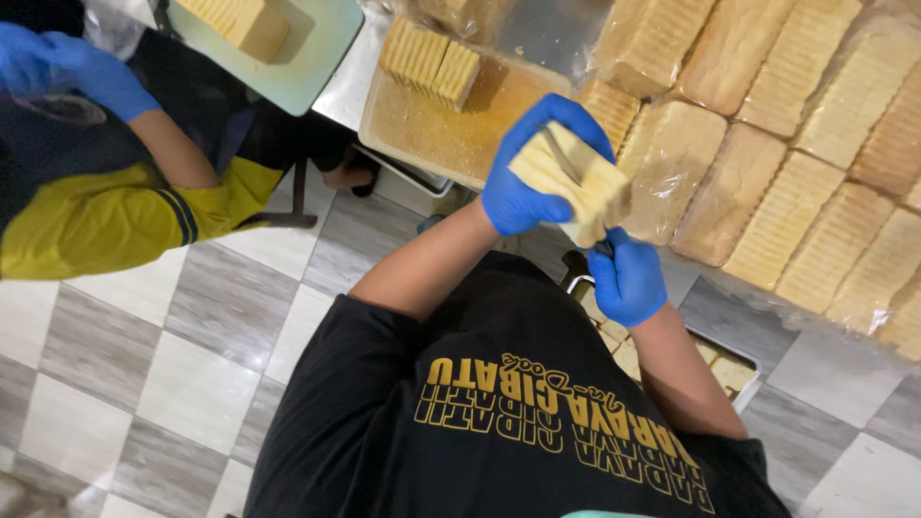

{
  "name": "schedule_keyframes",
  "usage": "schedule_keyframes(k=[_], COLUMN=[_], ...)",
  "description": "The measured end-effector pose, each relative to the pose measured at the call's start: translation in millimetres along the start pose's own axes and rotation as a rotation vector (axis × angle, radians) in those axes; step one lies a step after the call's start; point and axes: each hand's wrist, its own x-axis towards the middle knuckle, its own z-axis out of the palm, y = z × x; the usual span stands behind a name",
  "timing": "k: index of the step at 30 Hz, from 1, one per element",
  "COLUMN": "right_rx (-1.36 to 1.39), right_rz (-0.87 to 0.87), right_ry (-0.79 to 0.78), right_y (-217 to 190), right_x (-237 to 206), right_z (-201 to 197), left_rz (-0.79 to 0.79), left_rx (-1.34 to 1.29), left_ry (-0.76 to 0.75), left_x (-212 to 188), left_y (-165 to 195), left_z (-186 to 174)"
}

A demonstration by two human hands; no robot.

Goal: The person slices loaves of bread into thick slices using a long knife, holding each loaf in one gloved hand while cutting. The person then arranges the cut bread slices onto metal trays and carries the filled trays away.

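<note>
Checkered grey-and-white tile floor [192,374] filling lower left. Steel surface [552,34] along top and right, loaded with bagged sliced bread loaves [815,182] running to its right edge. Crumb-covered tray [432,134] at the surface's near left edge, short row of slices [429,58] standing at its far side. Pale green cutting board [312,48] at the far left corner, bread block [245,21] on it. Metal bin [724,369] low down below the surface's near edge, bread trimmings inside.

Co-worker's blue-gloved hand [91,72] at upper left, yellow sleeve below; apart from the wearer's own.

Stack of bread slices [576,182] held in the air just off the surface's near edge, above the bin. Left hand [532,168] wrapped around the stack's far side, fingers curled over the top, pinching slices together. Right hand [628,278] closed under the stack's lower end around what looks like a knife handle; dark blade [561,155] faintly visible along the top face, hard to confirm.

Stack's long axis diagonal, upper left to lower right, lower end toward the right hand.

Judgement for doing this well: firm, even squeeze so slices stay flush; blade flat along the crust face, cutting away from the left fingers; trimmings dropped over the bin.
</note>
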Motion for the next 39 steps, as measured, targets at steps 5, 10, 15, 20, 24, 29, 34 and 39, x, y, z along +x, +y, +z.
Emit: schedule_keyframes(k=[5,10,15,20,24,29,34,39], right_rx=[-0.033,-0.046,0.071,0.025,0.204,0.508,0.707,0.589], right_rz=[-0.070,0.007,-0.055,-0.191,0.055,0.224,0.278,0.499], right_ry=[0.053,-0.027,-0.040,0.045,-0.016,0.000,0.320,0.371], right_y=[6,12,14,17,15,17,26,49], right_x=[-3,-2,0,18,17,8,6,4], right_z=[8,14,17,29,44,59,62,40], left_rz=[-0.043,-0.085,-0.086,-0.062,-0.030,-0.041,-0.007,-0.319], left_rx=[0.056,0.122,0.107,0.144,0.132,0.103,0.178,0.562], left_ry=[-0.012,0.058,0.111,0.129,0.268,0.292,0.478,0.796], left_x=[-8,-11,-13,-17,-21,-27,-30,-5], left_y=[-11,-10,-19,-32,-37,-55,-83,-119], left_z=[13,7,7,0,-10,-22,-70,-128])
